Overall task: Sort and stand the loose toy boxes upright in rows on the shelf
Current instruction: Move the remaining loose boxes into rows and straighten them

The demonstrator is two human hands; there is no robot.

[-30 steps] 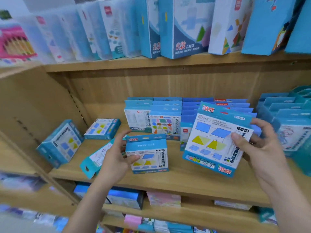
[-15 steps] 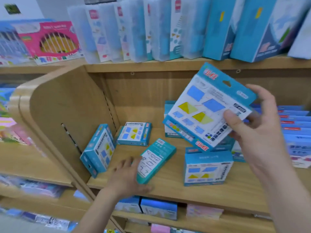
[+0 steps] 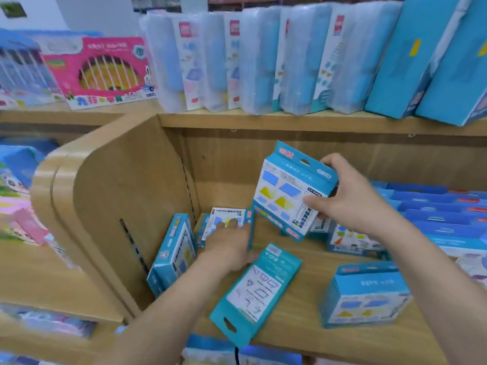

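Shelf (image 3: pixel 313 256), light wood, middle tier, part sorted when I looked. Item one: large box (image 3: pixel 290 191), blue and white with coloured shapes on its face, held in the air over the back of the shelf, tilted, hang-tab uppermost. The right hand (image 3: pixel 353 201) carried it, fingers (image 3: pixel 315 202) curled round its right edge with the thumb on the printed face. Item two: flat box (image 3: pixel 226 219), face up in the back left corner beside the side panel (image 3: pixel 118 196). The left hand (image 3: pixel 229 246) lay on it with fingers (image 3: pixel 232 226) stretched across the print; through the blur I could not tell whether any grip had closed. Item three: leaning box (image 3: pixel 171 256), propped against that same panel. Item four: teal box (image 3: pixel 255 291), flat, line drawings up, its tab end overhanging the front edge just beside the left forearm. Item five: small upright box (image 3: pixel 366 296), standing alone near the front. At the right, standing rows (image 3: pixel 434 214) of blue boxes, already in order. On the tier above, clear cases (image 3: pixel 210 61) and a pink box (image 3: pixel 105 72). Step in hand, as I judged it: collecting the loose stock from the left corner, one box already taken up, a second being reached for. The next move seemed to call for a firm hold on the flat box's edges, tipping it onto its base, then setting both boxes face-forward in line. The overhanging teal box looked easy to knock off.
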